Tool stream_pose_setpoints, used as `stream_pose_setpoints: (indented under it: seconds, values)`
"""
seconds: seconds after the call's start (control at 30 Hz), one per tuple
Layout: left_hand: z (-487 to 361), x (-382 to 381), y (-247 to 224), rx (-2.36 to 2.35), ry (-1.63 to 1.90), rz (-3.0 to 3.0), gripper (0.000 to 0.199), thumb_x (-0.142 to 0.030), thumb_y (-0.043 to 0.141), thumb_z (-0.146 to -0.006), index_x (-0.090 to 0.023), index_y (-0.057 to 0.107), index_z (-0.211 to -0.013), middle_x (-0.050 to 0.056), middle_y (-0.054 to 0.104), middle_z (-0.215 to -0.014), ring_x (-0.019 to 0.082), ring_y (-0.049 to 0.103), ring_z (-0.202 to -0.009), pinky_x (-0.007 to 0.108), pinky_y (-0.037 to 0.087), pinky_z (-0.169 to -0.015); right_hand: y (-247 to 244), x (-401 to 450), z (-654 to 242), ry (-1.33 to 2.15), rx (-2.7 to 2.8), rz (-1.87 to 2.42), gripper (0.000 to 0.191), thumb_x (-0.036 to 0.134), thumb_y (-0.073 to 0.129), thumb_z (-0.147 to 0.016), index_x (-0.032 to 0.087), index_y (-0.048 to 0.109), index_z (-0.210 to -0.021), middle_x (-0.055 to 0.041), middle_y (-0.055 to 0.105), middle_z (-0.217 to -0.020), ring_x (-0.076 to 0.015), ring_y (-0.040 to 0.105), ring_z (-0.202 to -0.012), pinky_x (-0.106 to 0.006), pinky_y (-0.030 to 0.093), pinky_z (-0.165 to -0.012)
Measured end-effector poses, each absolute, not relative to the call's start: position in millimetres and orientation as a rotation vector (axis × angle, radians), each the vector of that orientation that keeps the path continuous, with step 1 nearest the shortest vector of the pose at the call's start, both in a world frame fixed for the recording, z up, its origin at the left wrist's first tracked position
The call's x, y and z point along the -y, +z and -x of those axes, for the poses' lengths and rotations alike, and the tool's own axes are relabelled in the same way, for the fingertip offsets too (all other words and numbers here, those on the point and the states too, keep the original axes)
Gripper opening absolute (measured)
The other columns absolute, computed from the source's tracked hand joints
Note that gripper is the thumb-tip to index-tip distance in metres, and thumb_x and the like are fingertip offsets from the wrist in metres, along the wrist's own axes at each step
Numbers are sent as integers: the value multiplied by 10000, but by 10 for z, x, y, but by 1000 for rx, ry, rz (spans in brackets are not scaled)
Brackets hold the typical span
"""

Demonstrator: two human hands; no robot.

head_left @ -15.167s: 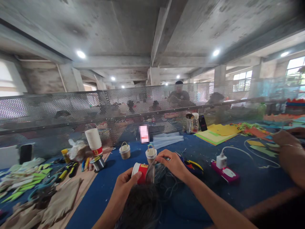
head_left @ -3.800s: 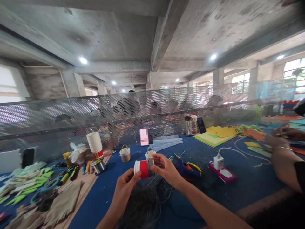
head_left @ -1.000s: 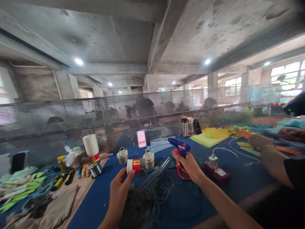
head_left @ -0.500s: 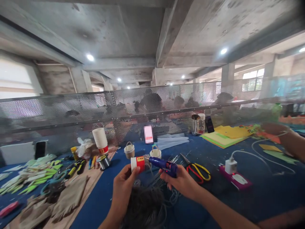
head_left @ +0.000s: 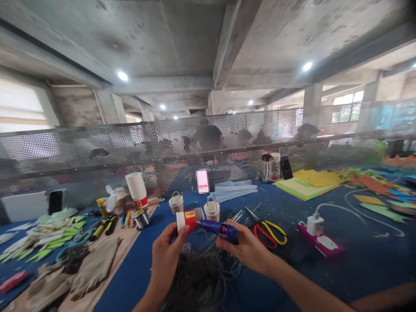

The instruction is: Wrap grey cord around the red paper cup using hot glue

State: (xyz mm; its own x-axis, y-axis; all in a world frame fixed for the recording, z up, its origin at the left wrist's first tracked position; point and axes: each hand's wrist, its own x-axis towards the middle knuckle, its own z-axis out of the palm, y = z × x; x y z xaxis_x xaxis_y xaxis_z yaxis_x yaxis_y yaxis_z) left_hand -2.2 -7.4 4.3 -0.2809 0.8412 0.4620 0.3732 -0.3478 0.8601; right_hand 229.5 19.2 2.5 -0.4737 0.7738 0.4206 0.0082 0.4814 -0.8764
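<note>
My left hand (head_left: 169, 247) is closed around a red and white paper cup (head_left: 187, 220), which lies on its side in the air with grey cord around its right end. In my right hand (head_left: 242, 245) is a blue hot glue gun (head_left: 219, 229), its nozzle pointing left at the cup's surface. Whether the nozzle touches the cup I cannot tell. Behind the cup stand two small pale cups with handles, one to the left (head_left: 176, 203) and one to the right (head_left: 212, 210). Dark, stringy material (head_left: 196, 281) lies below my hands.
Scissors with red and yellow handles (head_left: 269, 234) lie right of my right hand. Farther right is a purple power strip (head_left: 320, 240) with a white charger. Stacked paper cups (head_left: 136, 188), a wire spool (head_left: 141, 219) and gloves (head_left: 95, 268) are on the left. A perforated metal screen (head_left: 182, 151) runs behind.
The glue gun's nozzle has moved slightly left and down along the cup, and the cord-wrapped end now shows more. Another person's arm at the right has left the view.
</note>
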Motion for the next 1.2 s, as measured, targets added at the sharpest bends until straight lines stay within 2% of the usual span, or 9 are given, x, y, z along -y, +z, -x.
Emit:
stream_pose_setpoints:
  seconds: [0.3,0.63,0.83,1.2]
  values:
    - [21,57,37,-1518,1677,-1585,348,-475,633,-831,-179,730,-985,1,751,-867,206,643,-796,255,474,-721,-37,-215,-2276,1085,1820,701,352,513,690,-809,171,651,-885,1,600,-781,-147,516,-719,-233,423,-619]
    - [14,82,49,-1593,1670,-1621,350,-482,637,-820,-176,721,-971,13,744,-861,219,637,-815,270,463,-754,-53,-216,-2285,1073,1830,691,317,482,681,-825,174,642,-892,19,559,-736,-127,493,-670,-215,417,-592]
    - [-7,96,81,-1653,1681,-1658,358,-496,640,-804,-175,731,-933,8,737,-808,219,631,-774,265,458,-721,-53,-221,-2286,1042,1835,685,342,496,678,-822,163,652,-895,5,575,-764,-131,494,-675,-216,410,-577]
    - [38,59,31,-1633,1649,-1677,342,-481,629,-831,-184,722,-972,8,749,-874,218,636,-815,261,448,-741,-15,-205,-2287,1036,1842,684,330,491,698,-807,172,653,-880,15,559,-764,-129,471,-693,-219,397,-614]
